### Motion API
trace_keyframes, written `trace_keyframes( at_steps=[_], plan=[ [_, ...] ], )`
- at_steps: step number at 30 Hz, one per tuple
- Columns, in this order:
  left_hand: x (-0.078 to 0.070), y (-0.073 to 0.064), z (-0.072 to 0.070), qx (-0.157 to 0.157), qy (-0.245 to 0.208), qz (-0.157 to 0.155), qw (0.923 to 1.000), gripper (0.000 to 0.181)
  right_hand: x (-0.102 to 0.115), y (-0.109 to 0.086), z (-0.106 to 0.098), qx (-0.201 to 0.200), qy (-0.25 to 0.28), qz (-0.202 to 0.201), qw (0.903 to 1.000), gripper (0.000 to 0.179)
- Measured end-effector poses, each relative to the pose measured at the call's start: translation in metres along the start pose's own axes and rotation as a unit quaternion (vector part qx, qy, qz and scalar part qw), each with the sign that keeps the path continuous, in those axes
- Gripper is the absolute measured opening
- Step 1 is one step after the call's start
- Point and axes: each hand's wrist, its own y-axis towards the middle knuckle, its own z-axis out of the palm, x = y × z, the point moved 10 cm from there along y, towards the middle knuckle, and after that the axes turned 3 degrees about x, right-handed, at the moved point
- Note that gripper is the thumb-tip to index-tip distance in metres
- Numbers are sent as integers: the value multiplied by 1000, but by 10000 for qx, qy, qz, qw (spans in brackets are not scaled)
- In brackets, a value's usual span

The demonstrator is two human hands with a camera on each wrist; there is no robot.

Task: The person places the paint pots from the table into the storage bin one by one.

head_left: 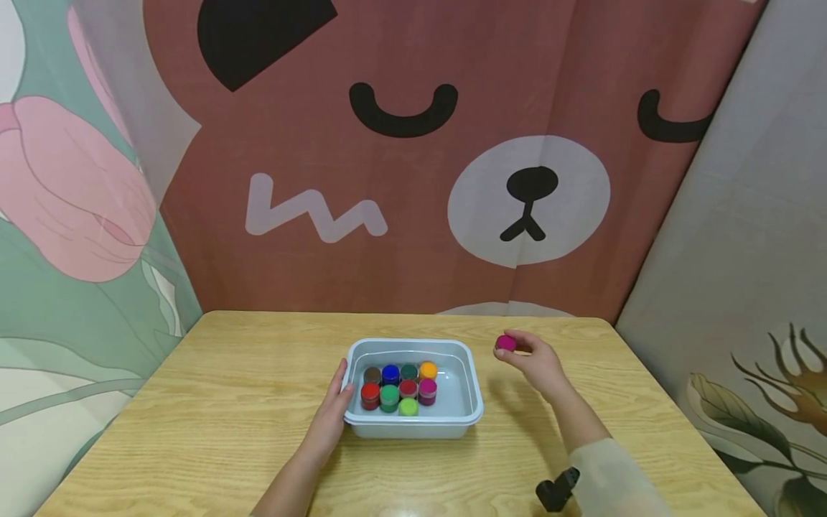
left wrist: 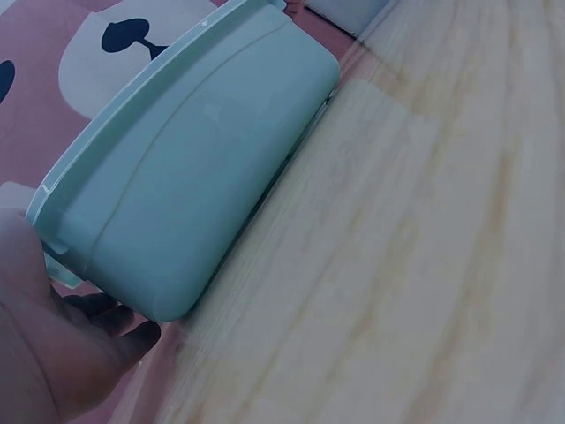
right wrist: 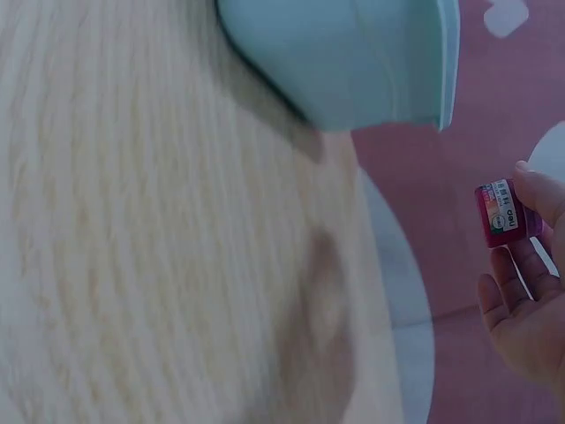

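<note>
A pale blue plastic tub (head_left: pixel 413 429) stands on the table with several small paint jars inside, among them a red jar (head_left: pixel 370 396), a blue jar (head_left: pixel 390 374) and a yellow-orange jar (head_left: pixel 428 370). At its left end my left hand (head_left: pixel 329 420) holds the tub, thumb at the rim and fingers along the outer wall; the left wrist view shows its fingertips low beside the wall. My right hand (head_left: pixel 536 366) pinches a magenta paint jar (right wrist: pixel 500 214) between thumb and fingers, raised to the right of the tub. A printed label shows on this jar.
The wooden table (head_left: pixel 213 402) runs back to a wall hanging (head_left: pixel 413 273) with a bear's face. Patterned cloth hangs at both sides. A small black object (head_left: pixel 557 490) sits by the right sleeve (head_left: pixel 614 477).
</note>
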Motion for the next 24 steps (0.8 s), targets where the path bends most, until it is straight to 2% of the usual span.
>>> trace_keyframes(
  at_steps=[14, 24],
  plan=[
    [0, 0, 0, -1, 4, 2, 10000, 58, 45, -8, 22, 321, 222, -422, 9983, 57],
    [3, 2, 1, -15, 49, -80, 10000, 58, 62, -12, 45, 623, 291, -442, 9967, 54]
  ],
)
